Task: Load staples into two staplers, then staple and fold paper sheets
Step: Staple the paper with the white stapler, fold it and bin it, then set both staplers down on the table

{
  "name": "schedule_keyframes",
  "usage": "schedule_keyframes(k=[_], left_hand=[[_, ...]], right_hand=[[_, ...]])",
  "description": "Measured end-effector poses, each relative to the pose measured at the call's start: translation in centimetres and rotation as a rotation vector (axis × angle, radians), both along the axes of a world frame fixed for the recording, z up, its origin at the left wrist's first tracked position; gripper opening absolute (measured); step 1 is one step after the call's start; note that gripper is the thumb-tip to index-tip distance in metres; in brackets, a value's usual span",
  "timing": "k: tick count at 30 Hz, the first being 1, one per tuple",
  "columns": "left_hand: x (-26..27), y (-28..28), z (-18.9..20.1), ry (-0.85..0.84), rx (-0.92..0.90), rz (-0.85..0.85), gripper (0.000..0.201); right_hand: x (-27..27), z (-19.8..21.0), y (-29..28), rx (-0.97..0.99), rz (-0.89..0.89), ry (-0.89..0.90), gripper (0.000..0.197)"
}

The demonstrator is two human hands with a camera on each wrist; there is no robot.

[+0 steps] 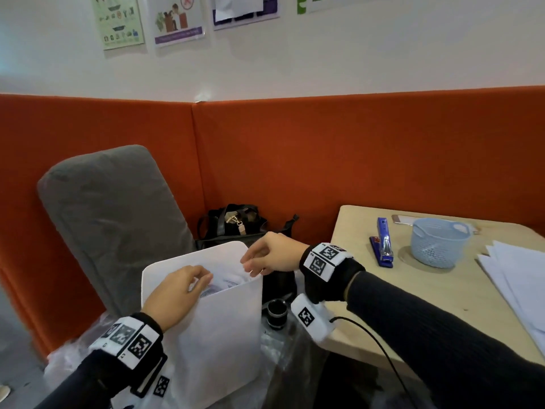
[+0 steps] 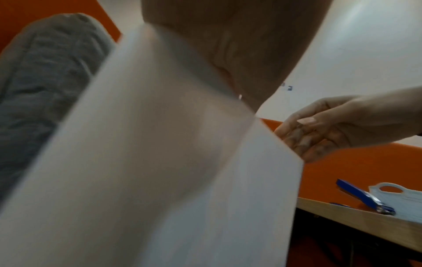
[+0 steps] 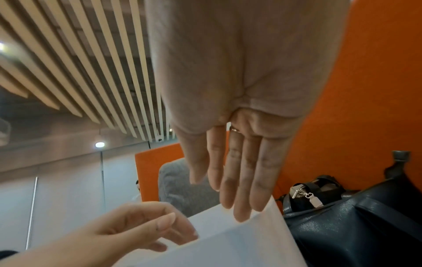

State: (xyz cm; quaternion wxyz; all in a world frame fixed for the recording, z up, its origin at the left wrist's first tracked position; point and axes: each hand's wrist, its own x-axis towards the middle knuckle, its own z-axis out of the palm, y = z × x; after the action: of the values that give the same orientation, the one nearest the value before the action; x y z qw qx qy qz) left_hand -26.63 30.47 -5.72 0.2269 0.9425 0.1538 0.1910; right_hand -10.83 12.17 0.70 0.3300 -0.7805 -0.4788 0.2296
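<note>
A tall white bin (image 1: 224, 335) stands beside the table, with crumpled paper (image 1: 227, 281) showing inside. My left hand (image 1: 203, 278) hangs over the bin's near rim, its fingers loosely curled down into the opening and nothing seen in them; the right wrist view shows the same left hand (image 3: 173, 229). At the far right corner of the rim, my right hand (image 1: 250, 264) has straight fingers (image 3: 242, 207) whose tips touch the rim. A blue stapler (image 1: 383, 243) lies swung open on the table (image 1: 398, 305). A stack of white sheets (image 1: 519, 284) lies at the table's right.
A light blue basket (image 1: 436, 243) and a phone (image 1: 404, 219) sit behind the stapler. A grey cushion (image 1: 112, 219) leans on the orange partition (image 1: 324, 149). A black bag (image 1: 236, 225) and a small black cylinder (image 1: 277, 312) stand between bin and table.
</note>
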Motion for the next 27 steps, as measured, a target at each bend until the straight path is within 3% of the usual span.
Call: schedule_keyframes(k=[5,9,11,15,21,23,27], left_hand=[[2.0,-5.5,2.7,-0.104,0.065,-0.138,0.034],[4.3,-10.3,4.3,-0.056,0.040,-0.294,0.063],[6.0,-12.8,4.7,-0.017,0.038,-0.373,0.061],[9.1,-17.7,5.7,0.082,-0.029,-0.522,0.028],[14.2,-22.6,6.6,0.117,-0.149,-0.642,0.022],[15.5,-23.8,7.0,0.117,-0.168,-0.634,0.022],[17.2,-25.7,7.3,0.178,-0.166,-0.603,0.026]], right_hand=[[0.0,1.2,-8.1,0.162,-0.073,-0.028,0.026],[0.4,2.2,-16.3,0.144,-0.177,-0.120,0.022],[1.0,2.5,-21.1,0.097,-0.288,-0.196,0.022],[2.4,3.1,-30.5,-0.090,-0.588,-0.331,0.031],[3.8,3.0,-41.8,-0.684,-1.152,-0.457,0.066],[3.9,2.5,-43.3,-0.823,-1.171,-0.396,0.068],[3.8,1.5,-44.1,-0.936,-1.124,-0.352,0.053]])
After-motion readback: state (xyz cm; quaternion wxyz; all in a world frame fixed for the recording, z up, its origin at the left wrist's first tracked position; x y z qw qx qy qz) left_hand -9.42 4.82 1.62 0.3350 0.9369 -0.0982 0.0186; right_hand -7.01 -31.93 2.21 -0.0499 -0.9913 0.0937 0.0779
